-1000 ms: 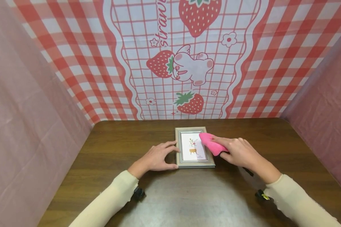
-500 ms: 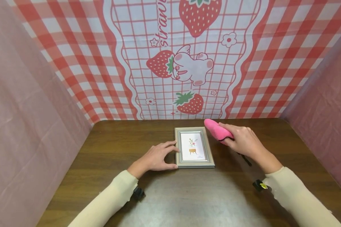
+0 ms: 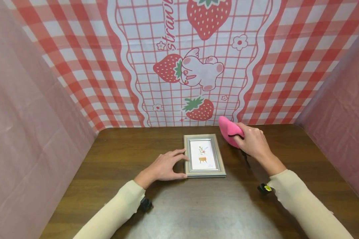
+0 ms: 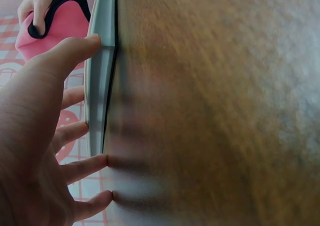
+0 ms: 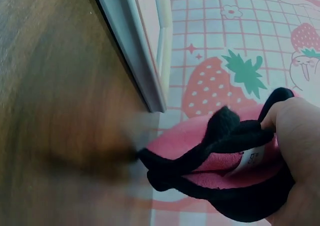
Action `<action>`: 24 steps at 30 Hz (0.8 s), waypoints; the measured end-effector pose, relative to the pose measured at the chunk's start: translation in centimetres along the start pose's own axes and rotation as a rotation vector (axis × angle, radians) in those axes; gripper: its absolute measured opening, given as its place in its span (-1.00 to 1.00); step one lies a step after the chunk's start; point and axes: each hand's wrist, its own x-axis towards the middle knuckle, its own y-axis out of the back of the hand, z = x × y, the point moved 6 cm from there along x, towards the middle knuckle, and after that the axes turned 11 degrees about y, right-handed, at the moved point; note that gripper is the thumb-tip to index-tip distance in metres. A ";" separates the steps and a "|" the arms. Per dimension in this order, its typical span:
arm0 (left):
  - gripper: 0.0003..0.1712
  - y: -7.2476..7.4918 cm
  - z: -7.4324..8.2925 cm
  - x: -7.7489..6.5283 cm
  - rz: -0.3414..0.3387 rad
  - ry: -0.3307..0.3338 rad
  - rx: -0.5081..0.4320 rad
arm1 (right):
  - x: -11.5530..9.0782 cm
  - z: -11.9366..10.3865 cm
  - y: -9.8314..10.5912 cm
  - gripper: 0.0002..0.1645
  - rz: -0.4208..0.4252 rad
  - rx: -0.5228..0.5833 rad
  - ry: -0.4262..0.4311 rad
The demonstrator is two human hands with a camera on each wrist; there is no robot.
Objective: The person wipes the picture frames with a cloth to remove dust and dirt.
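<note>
A silver-edged picture frame (image 3: 205,172) with a potted-plant print lies flat on the table. My left hand (image 3: 167,165) rests at its left side, fingers spread. In the left wrist view the thumb of that hand (image 4: 42,111) touches the frame's side (image 4: 101,81), and two fingertips press on the tabletop. My right hand (image 3: 254,142) grips a bunched pink cloth (image 3: 228,131) beyond the frame's upper right corner, apart from it. The right wrist view shows the cloth's (image 5: 187,136) black edging, a white label and a dangling black strap.
The brown wooden table (image 3: 191,209) ends at a strawberry-print checked curtain (image 3: 194,73) just behind the cloth. Pink fabric walls stand at left (image 3: 33,132) and right (image 3: 341,116). Each forearm carries a small black device at the wrist.
My right hand has lifted the pink cloth off the picture frame and carried it right and away toward the curtain, where it tilts more upright. The left hand and the frame have stayed put.
</note>
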 end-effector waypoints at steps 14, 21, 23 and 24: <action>-0.26 0.1 0.0 -0.1 -0.001 -0.001 0.000 | -0.1 0.6 -3.8 -0.68 -0.115 0.044 -0.115; -0.26 0.1 0.0 0.0 0.001 0.002 -0.001 | 0.1 1.0 -5.7 -0.55 -0.169 0.115 -0.161; -0.27 0.2 0.0 0.0 0.001 0.004 0.002 | 0.2 1.0 -6.1 -0.54 -0.191 0.141 -0.185; -0.26 0.2 0.0 -0.1 0.001 0.003 0.003 | 0.2 1.0 -6.3 -0.54 -0.203 0.153 -0.198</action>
